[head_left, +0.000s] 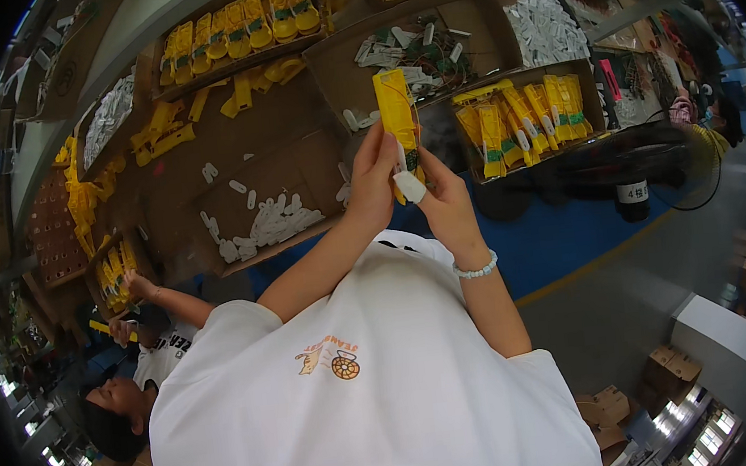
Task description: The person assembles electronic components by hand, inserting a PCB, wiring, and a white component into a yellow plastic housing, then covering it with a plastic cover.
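Observation:
A long yellow plastic housing (394, 105) stands nearly upright between my two hands, with a thin red wire along its edge and a green circuit board (411, 155) near its lower end. My left hand (374, 179) grips its left side, the fingers partly behind it. On the other side my right hand (450, 208) closes round the lower part. A white covering or small white piece (411, 187) sits at the right thumb's tip; I cannot tell which. Beyond the housing lies a cardboard tray (496, 19) of white plastic pieces and green boards with wires.
To the right, a box (594, 90) holds several yellow housings with green boards. Another box of yellow housings (238, 26) is at the far left. Loose white pieces (275, 223) lie in a tray left of my arms. A co-worker's hand (137, 285) reaches toward yellow parts.

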A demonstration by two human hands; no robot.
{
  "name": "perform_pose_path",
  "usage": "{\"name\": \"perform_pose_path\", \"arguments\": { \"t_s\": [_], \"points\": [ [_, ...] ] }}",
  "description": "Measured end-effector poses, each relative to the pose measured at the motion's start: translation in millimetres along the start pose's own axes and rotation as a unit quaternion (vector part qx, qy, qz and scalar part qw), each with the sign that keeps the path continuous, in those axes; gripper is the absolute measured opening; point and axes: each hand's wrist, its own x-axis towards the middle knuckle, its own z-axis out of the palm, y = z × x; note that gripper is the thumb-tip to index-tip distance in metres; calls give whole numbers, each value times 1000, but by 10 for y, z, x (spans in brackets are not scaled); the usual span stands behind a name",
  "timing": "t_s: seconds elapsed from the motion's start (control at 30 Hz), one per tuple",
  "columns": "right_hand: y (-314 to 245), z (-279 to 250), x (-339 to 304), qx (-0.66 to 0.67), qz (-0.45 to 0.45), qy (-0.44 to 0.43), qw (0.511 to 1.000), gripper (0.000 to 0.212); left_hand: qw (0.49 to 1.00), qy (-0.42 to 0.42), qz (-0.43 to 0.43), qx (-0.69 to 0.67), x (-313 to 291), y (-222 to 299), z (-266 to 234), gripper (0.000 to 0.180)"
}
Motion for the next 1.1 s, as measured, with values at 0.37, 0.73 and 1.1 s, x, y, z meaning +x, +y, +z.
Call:
{"name": "perform_pose_path", "arguments": {
  "t_s": [0.37, 0.73, 1.1],
  "points": [
    [145, -1709, 720, -478, 65, 160, 861, 44, 968, 14, -145, 204, 495, -576, -20, 41],
    [-73, -3255, 1708, -650, 64, 416, 633, 43, 974, 69, -117, 183, 597, -806, 332, 31],
    [217, -2560, 2246, -481, -172, 142, 848, 22, 948, 196, -69, 242, 176, -941, 82, 30]
  ]
}}
